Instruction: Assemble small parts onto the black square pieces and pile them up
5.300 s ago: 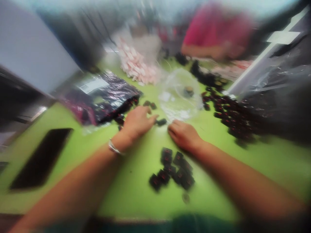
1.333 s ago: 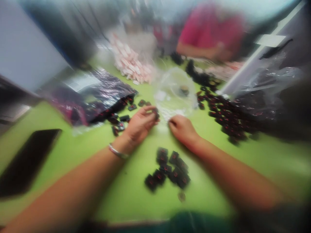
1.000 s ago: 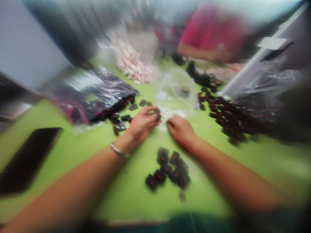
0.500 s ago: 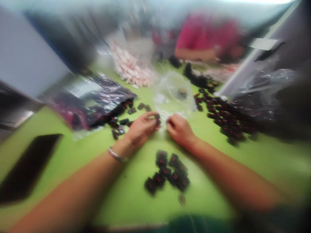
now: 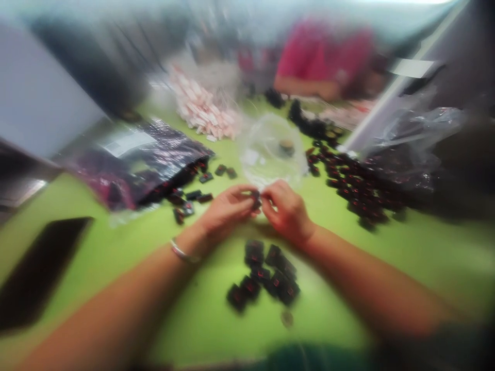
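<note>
Now that the R hand (image 5: 288,211) has come in to the L hand (image 5: 227,210), both prob work the small blk part (image 5: 256,198) btwn them, pinched by L; R curled, can't tell if gripping.

Head camera looks forward, down across green table (image 5: 332,319); left hand (image 5: 232,208), right hand (image 5: 288,211) close, mid-frame.

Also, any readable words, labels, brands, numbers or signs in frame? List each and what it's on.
Readable: none.
White label on the dark plastic bag, left: too blurred to read.
White rectangle at the white bar, upper right: nothing legible.
Black part in the left hand: too small and blurred to tell.
</note>
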`<state>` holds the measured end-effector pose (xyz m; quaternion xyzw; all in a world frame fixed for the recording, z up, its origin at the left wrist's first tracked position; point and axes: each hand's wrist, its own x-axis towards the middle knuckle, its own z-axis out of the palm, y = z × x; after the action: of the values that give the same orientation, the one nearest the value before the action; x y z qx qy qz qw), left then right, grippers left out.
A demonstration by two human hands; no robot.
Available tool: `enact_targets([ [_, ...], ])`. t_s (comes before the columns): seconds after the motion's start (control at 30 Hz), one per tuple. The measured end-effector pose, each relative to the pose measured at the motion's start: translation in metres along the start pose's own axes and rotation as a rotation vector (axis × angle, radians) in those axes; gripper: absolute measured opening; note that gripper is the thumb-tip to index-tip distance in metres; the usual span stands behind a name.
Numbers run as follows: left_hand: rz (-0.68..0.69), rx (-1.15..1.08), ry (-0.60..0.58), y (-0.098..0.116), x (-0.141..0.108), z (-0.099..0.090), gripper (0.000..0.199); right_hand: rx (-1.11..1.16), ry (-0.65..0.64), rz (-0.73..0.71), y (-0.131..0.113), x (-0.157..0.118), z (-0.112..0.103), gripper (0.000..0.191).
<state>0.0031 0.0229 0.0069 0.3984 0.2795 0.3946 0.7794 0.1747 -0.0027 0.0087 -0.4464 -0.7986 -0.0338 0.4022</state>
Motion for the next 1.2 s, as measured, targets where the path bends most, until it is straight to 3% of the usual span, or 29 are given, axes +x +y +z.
enact_targets([
  [0.17,0.024,0.0,0.012,0.0,0.0,0.002,0.036,-0.08,0.004,-0.018,0.0,-0.002,0.001,0.014],
  [0.43,0.099,-0.052,0.101,0.001,0.0,-0.001,0.035,-0.02,-0.019,-0.05,-0.009,-0.009,0.003,0.028],
  [0.6,0.088,-0.051,0.031,0.001,-0.002,0.0,0.034,0.184,0.052,0.018,-0.015,-0.01,0.001,0.026],
  [0.67,0.103,-0.049,-0.007,0.001,-0.003,0.002,0.034,0.292,0.11,0.093,-0.016,-0.009,-0.002,0.026],
  [0.77,0.105,-0.023,-0.04,0.002,-0.004,0.004,0.032,0.364,0.144,0.341,-0.016,-0.005,-0.008,0.024],
  [0.87,0.084,0.009,-0.042,0.0,-0.004,0.003,0.031,0.465,0.046,0.566,-0.015,0.001,-0.013,0.014],
  [0.97,0.097,0.051,-0.041,-0.005,-0.003,-0.004,0.03,0.59,-0.081,0.655,-0.015,0.006,-0.014,0.01],
  [1.2,0.112,0.181,-0.09,-0.01,-0.002,-0.013,0.029,0.749,-0.21,0.861,-0.021,0.007,-0.018,0.01],
])
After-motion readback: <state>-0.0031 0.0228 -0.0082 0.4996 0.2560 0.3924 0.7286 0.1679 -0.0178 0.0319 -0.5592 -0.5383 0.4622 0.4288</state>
